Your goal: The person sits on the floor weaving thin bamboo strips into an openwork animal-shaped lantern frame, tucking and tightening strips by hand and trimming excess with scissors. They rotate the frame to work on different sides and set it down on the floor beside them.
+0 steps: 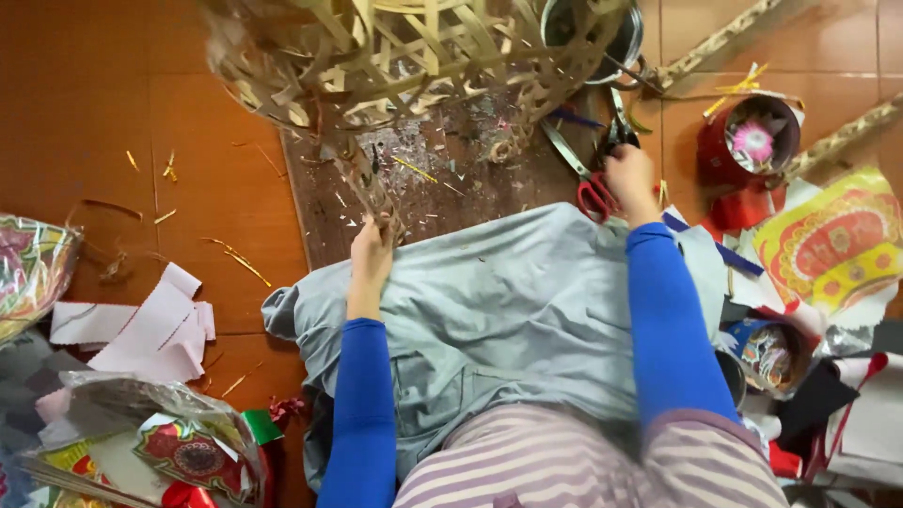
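A large woven bamboo frame (pixel 395 56) fills the top of the view, hanging over a dark work mat (pixel 451 179) on the tiled floor (pixel 113 122), above and ahead of both hands. A grey cloth (pixel 499 310) covers the person's lap below it. The left hand (pixel 372 254) is closed around a loose strip end (pixel 376 193) that trails down from the frame's lower edge. The right hand (pixel 628 179) grips red-handled scissors (pixel 602 160), blades pointing up toward the frame's right side. A red tin (pixel 748 141) stands just right of that hand.
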